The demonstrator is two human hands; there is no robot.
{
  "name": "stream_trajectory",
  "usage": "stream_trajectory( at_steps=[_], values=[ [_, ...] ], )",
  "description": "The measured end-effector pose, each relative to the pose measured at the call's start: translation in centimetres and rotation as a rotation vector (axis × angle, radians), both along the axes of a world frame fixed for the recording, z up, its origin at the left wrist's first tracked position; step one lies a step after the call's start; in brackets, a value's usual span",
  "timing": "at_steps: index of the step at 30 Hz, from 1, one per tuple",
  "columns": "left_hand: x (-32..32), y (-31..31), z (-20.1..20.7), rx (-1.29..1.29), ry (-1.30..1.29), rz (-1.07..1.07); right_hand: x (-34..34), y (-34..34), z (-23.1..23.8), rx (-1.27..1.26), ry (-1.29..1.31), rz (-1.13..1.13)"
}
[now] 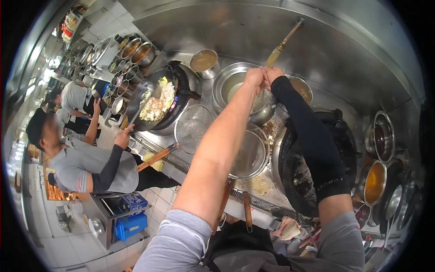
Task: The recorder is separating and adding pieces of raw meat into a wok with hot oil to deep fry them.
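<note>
Both my arms reach forward over a metal pot on the stove counter. My left hand and my right hand meet, fingers closed, at the lower end of a yellowish hose on a wall pipe. What lies between the fingers is hidden. Pale liquid shows in the pot beneath. A black sleeve covers my right forearm. Under my arms, a round strainer sits nearer to me than the pot. Another wire strainer with a wooden handle rests to the left.
A dark wok is on the right burner. At left, a co-worker holds a wok containing rice-like food and a tool. A pot of brown liquid stands behind. Bowls, one with orange liquid, line the right side.
</note>
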State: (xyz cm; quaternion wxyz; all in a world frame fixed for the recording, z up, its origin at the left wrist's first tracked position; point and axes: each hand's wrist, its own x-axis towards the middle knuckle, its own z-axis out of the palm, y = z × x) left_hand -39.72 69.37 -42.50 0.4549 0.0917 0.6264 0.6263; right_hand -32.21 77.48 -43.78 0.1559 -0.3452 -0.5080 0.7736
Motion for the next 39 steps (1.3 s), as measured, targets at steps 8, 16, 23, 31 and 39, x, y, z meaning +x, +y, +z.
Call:
stream_trajectory(
  at_steps=[8,16,23,31,39],
  values=[
    [1.3,0.6,-0.3,0.084,-0.094,-0.036,0.8,2.7,-0.1,0.321,-0.123,0.08],
    [1.5,-0.8,-0.6,-0.369,0.966,-0.033,1.8,2.7,-1.1,0.071,0.21,0.11],
    [1.9,-2.6,0.3,-0.496,0.959,-0.063,2.7,-0.4,1.1,0.518,-0.109,-0.024],
    [2.6,-3.6,0.4,-0.427,1.024,-0.161,1.5,0.2,-0.6,1.017,-0.255,0.032],
    [2.1,-3.5,0.4,-0.487,0.908,-0.269,1.5,-0.2,0.3,0.942,-0.226,0.08]
  ],
)
